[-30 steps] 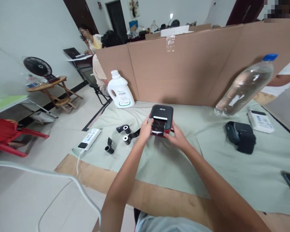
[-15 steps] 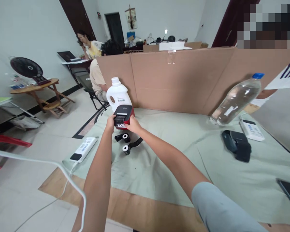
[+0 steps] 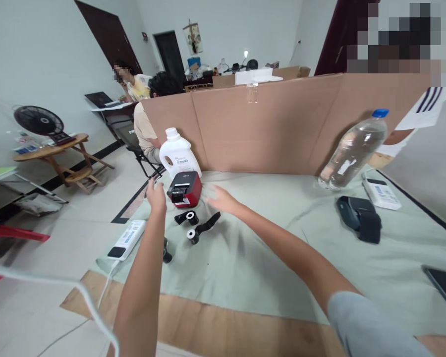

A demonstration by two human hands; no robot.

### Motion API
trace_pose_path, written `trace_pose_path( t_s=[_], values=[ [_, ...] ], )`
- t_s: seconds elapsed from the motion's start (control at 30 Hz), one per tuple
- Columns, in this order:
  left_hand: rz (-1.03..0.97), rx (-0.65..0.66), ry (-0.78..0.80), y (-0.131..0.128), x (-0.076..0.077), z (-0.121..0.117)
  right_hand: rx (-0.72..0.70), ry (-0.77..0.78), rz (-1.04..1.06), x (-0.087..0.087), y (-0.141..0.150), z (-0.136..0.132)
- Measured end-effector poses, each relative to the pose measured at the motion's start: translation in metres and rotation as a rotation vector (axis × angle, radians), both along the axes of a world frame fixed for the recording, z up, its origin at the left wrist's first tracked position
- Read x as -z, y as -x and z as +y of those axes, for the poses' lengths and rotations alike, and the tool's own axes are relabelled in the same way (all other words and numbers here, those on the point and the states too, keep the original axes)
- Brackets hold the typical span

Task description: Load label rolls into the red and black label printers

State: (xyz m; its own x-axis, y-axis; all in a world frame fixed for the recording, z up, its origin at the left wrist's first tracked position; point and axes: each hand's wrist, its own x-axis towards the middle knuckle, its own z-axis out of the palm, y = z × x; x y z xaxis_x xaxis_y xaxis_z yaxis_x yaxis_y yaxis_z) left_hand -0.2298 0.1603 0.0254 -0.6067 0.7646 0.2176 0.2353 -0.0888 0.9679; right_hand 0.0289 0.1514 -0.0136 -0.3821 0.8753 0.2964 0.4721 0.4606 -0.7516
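Observation:
A small red and black label printer [image 3: 189, 189] stands on the pale green cloth, in front of a white jug with a handle [image 3: 179, 156]. My left hand [image 3: 156, 196] is just left of the printer, fingers spread and holding nothing. On its other side, my right hand [image 3: 222, 199] is open too, a short gap away from the red casing. Nearer to me lie two black ribbon rolls with white cores, one roll [image 3: 192, 217] close to the printer and another roll [image 3: 193, 235] with its loose strip stretched out to the right. A further black piece [image 3: 166, 252] is partly hidden by my left forearm.
A white power strip [image 3: 127, 240] with a cable lies at the cloth's left edge. Rightward are a tilted clear bottle [image 3: 351, 151], a black strapped device [image 3: 360, 218], a white box [image 3: 382, 192] and a dark tablet [image 3: 444, 287]. A cardboard panel [image 3: 260, 129] closes the back; people are beyond.
Both hands have let go of the printer and drawn apart to its left and right. The printer now rests on the cloth. The camera view has shifted slightly.

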Motion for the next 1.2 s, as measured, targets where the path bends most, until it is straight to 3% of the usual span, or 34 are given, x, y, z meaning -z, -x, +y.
trace_pose_path(
  t_s=[0.07, 0.13, 0.2, 0.27, 0.3, 0.33, 0.43, 0.5, 0.6, 0.8, 0.9, 0.97, 1.07, 1.2],
  values=[
    [0.158, -0.030, -0.077, -0.009, -0.010, -0.043, 0.121, -0.077, -0.092, 0.004, -0.081, -0.028],
    [0.362, 0.083, -0.119, -0.023, -0.012, -0.098, 0.329, -0.164, -0.210, 0.008, -0.175, -0.062],
    [0.542, 0.204, -0.138, -0.040, -0.003, -0.153, 0.661, -0.198, -0.358, 0.008, -0.265, -0.092],
    [0.698, 0.376, -0.165, -0.060, 0.015, -0.193, 1.046, -0.072, -0.495, 0.006, -0.337, -0.113],
    [0.780, 0.491, -0.205, -0.070, 0.026, -0.206, 1.176, 0.054, -0.528, 0.004, -0.364, -0.120],
    [0.871, 0.609, -0.239, -0.082, 0.038, -0.214, 1.218, 0.192, -0.558, 0.002, -0.384, -0.123],
    [1.159, 0.937, -0.207, -0.114, 0.071, -0.221, 1.163, 0.476, -0.614, -0.004, -0.411, -0.124],
    [1.317, 1.058, -0.129, -0.130, 0.087, -0.224, 1.121, 0.510, -0.633, -0.009, -0.407, -0.122],
    [1.446, 1.087, -0.057, -0.137, 0.099, -0.235, 1.082, 0.494, -0.623, -0.019, -0.375, -0.123],
    [1.507, 1.068, 0.027, -0.129, 0.099, -0.252, 0.831, 0.406, -0.603, -0.033, -0.238, -0.114],
    [1.498, 1.099, 0.051, -0.130, 0.096, -0.251, 0.743, 0.394, -0.589, -0.029, -0.173, -0.099],
    [1.482, 1.115, 0.061, -0.131, 0.095, -0.250, 0.728, 0.374, -0.592, -0.021, -0.145, -0.091],
    [1.452, 1.119, 0.068, -0.132, 0.094, -0.252, 0.718, 0.342, -0.583, -0.011, -0.127, -0.089],
    [1.379, 1.126, 0.050, -0.129, 0.091, -0.250, 0.655, 0.364, -0.502, -0.008, -0.139, -0.097]
  ],
)
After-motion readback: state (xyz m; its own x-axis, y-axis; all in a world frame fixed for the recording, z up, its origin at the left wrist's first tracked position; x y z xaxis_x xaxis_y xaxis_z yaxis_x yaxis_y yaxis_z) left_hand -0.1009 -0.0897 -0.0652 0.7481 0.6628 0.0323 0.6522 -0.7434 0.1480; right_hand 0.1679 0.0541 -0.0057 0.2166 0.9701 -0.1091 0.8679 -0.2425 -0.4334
